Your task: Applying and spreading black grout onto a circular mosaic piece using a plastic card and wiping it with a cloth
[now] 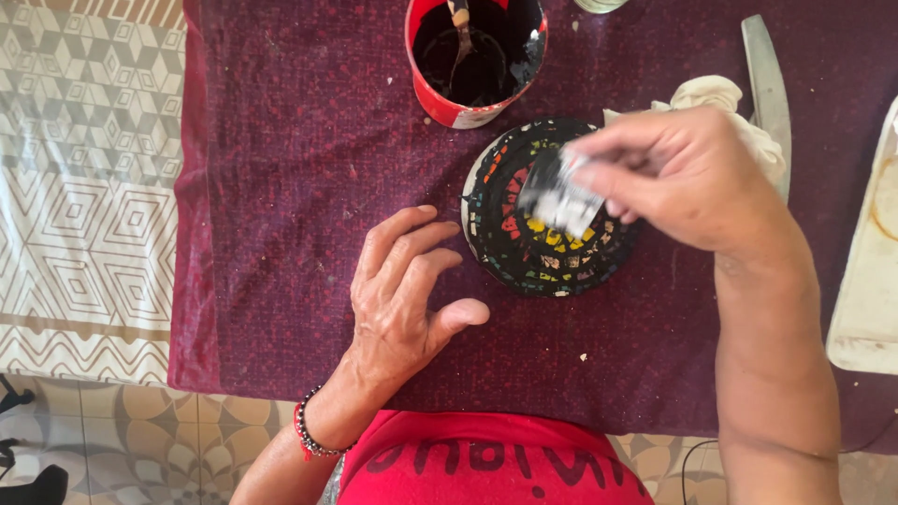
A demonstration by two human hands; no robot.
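Over the mosaic disc (547,210), right hand (687,173) fingers pinch a blurred scraper (559,196); left hand (412,290) fingers spread, empty.

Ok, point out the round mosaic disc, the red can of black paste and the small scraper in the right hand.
Round mosaic disc (524,257): head view, lower left of its tiled face.
Red can (440,103): head view, outer red wall.
Scraper (559,198): head view, middle of the blurred blade.
Right hand (683,173): head view, back of hand.

Dark maroon speckled tablecloth (299,159) as landmark. At its far edge, red round tin (474,58) holding black paste, stick standing in it. Toward its right side: crumpled cream rag (720,93), long grey metal blade (769,84), pale plastic tray (870,281). Left of it, cream geometric-patterned cloth (84,187). Below it, patterned floor tiles (178,430).
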